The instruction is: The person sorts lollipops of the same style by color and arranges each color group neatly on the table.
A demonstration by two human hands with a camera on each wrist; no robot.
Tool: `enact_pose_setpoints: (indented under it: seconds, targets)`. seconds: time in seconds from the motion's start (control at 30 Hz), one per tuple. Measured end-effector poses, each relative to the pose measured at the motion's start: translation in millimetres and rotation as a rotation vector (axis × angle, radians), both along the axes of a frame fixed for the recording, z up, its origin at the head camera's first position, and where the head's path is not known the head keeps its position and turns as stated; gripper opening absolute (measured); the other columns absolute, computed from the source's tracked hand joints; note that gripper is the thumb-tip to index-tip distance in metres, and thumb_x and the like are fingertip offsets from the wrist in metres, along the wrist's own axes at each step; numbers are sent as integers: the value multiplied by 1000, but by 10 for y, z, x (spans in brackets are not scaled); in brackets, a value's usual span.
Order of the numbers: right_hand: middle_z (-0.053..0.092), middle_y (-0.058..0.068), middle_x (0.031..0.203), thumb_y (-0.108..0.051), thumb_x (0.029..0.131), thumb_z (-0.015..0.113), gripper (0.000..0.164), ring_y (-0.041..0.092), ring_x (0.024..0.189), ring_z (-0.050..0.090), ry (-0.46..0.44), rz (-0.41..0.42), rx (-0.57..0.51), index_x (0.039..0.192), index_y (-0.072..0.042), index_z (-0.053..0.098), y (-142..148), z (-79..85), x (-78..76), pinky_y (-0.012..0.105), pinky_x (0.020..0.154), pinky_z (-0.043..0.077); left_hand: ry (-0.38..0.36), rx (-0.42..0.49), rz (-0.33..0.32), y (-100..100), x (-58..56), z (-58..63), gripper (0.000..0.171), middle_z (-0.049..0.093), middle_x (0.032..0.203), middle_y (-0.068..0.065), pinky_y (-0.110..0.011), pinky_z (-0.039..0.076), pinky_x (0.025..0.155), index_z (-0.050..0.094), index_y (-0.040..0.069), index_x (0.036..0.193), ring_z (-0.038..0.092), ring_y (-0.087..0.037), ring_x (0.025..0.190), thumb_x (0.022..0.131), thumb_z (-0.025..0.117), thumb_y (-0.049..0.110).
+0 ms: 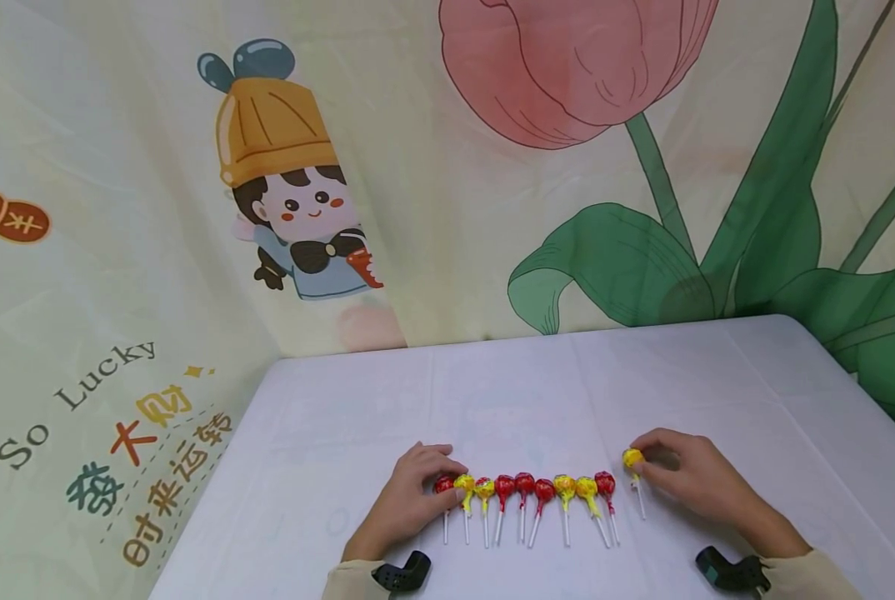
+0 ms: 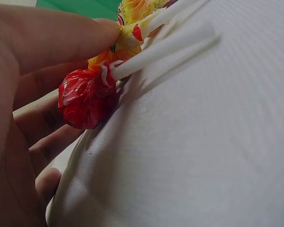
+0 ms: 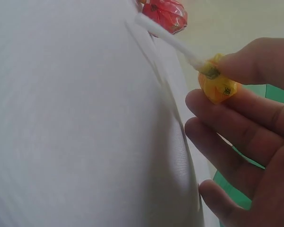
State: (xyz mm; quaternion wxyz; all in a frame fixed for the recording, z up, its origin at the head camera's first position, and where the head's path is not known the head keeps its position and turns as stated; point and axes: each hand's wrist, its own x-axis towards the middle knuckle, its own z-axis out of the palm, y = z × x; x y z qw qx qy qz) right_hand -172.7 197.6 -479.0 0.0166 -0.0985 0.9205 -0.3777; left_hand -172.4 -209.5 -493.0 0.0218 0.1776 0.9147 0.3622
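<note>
Several wrapped lollipops with white sticks lie in a row on the table, heads away from the person. At the row's left end is a red lollipop (image 1: 443, 484), seen close in the left wrist view. My left hand (image 1: 416, 493) pinches the yellow lollipop (image 1: 464, 482) beside it, thumb in front and fingers behind. Beyond the row's right end, my right hand (image 1: 698, 473) pinches another yellow lollipop (image 3: 218, 89) by its head between thumb and fingers. Its stick points toward the person. Nearest to it in the row is a red lollipop (image 1: 605, 482).
A white cloth covers the table (image 1: 447, 408). Behind it hangs a printed curtain (image 1: 417, 208) with a tulip and a cartoon figure. Black bands (image 1: 402, 575) are on both wrists, over beige sleeves.
</note>
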Motion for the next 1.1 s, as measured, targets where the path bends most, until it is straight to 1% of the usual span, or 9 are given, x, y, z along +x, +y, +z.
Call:
enact_pose_setpoints:
  seconds: [0.2, 0.4, 0.53, 0.73, 0.83, 1.0, 1.1]
  targets:
    - [70, -4, 105, -22, 89, 76, 21, 27, 108, 62, 13, -1, -22, 109, -16, 72, 10, -14, -10, 58, 96, 47, -2, -4, -3, -4, 2, 3, 23, 65, 128, 8, -52, 14, 119, 74, 31, 110, 46, -19, 134, 88, 75, 39]
    - [70, -4, 107, -23, 90, 75, 23, 27, 108, 62, 24, 6, -32, 111, -15, 71, 19, -29, -17, 57, 96, 48, 7, 0, -21, -14, -13, -2, 27, 65, 127, 9, -52, 14, 119, 73, 33, 115, 46, -18, 134, 89, 75, 38]
    - [70, -3, 108, -22, 91, 75, 23, 27, 108, 62, 22, 15, -34, 112, -15, 71, 9, -19, -20, 57, 96, 48, 11, -5, -27, -15, -9, 7, 25, 66, 127, 9, -52, 14, 119, 74, 33, 114, 46, -18, 134, 89, 75, 38]
    - [70, -5, 107, -22, 92, 73, 22, 25, 107, 62, 34, 21, -35, 113, -16, 71, -18, -8, -59, 54, 96, 49, 28, -3, -27, -21, 7, 23, 25, 66, 127, 6, -53, 14, 119, 75, 30, 112, 46, -19, 134, 89, 75, 37]
    - [70, -4, 107, -23, 92, 74, 22, 23, 105, 62, 42, 10, -32, 112, -15, 72, -9, -8, -75, 52, 95, 50, 22, -4, -34, -17, 6, 19, 25, 65, 128, 6, -53, 14, 119, 75, 30, 113, 45, -19, 134, 89, 74, 38]
    - [69, -3, 109, -24, 92, 74, 23, 21, 102, 63, 44, 14, -40, 113, -14, 72, 7, -3, -112, 49, 92, 52, 15, -2, -33, -10, 4, 24, 25, 65, 128, 7, -52, 13, 119, 75, 31, 113, 45, -19, 135, 89, 74, 39]
    - [70, -1, 112, -25, 93, 73, 28, 22, 104, 64, 37, 31, -56, 118, -12, 71, 24, -1, -155, 48, 92, 53, 13, 2, -26, -9, 8, 16, 25, 65, 128, 7, -52, 14, 119, 74, 32, 112, 46, -19, 134, 89, 74, 39]
